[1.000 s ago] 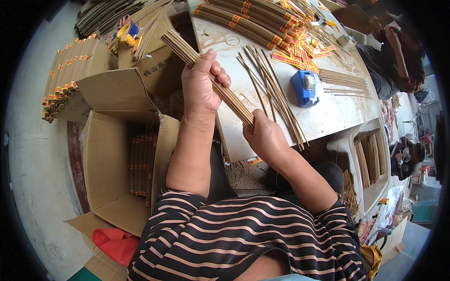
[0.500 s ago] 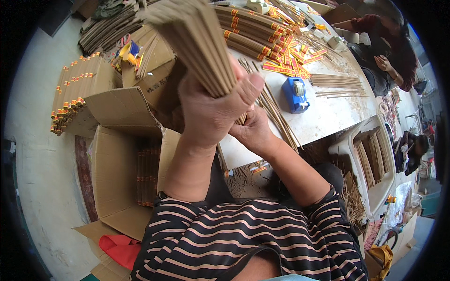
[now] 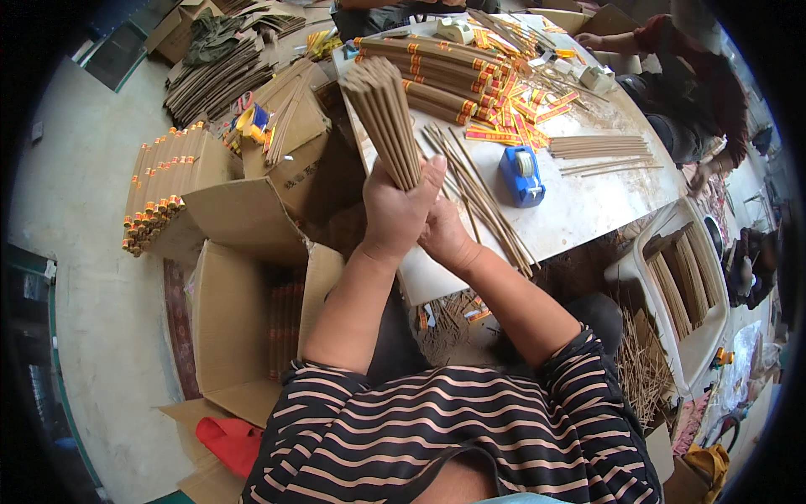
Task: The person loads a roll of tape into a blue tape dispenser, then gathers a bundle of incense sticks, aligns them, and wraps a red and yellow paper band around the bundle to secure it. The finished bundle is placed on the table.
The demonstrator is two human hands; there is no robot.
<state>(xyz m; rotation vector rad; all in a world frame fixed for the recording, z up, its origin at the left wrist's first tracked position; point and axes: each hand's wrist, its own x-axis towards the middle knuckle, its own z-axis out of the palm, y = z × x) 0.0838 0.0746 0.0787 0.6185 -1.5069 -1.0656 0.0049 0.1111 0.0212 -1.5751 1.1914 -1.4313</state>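
Note:
A thick bundle of brown incense sticks (image 3: 384, 118) stands tilted in front of me, its blunt ends toward the far left. My left hand (image 3: 393, 214) is wrapped round the lower part of the bundle, thumb up along its side. Just below and to the right, my right hand (image 3: 447, 235) closes round the bundle's bottom end; its fingers are partly hidden behind the left hand. Loose incense sticks (image 3: 495, 214) lie on the white table (image 3: 579, 218) beside my right hand. A blue tape dispenser (image 3: 524, 178) stands farther right.
Wrapped incense bundles (image 3: 437, 76) and red-yellow labels (image 3: 512, 126) cover the table's far side. An open cardboard box (image 3: 227, 311) with bundles inside stands left; more bundles (image 3: 164, 185) are stacked beyond it. A white tub (image 3: 705, 336) of sticks is right. Another person (image 3: 697, 84) sits far right.
Both hands have lowered the bundle away from my head, and it stands more upright. Both still grip it. The view has shifted, and the other person's hand at right has dropped.

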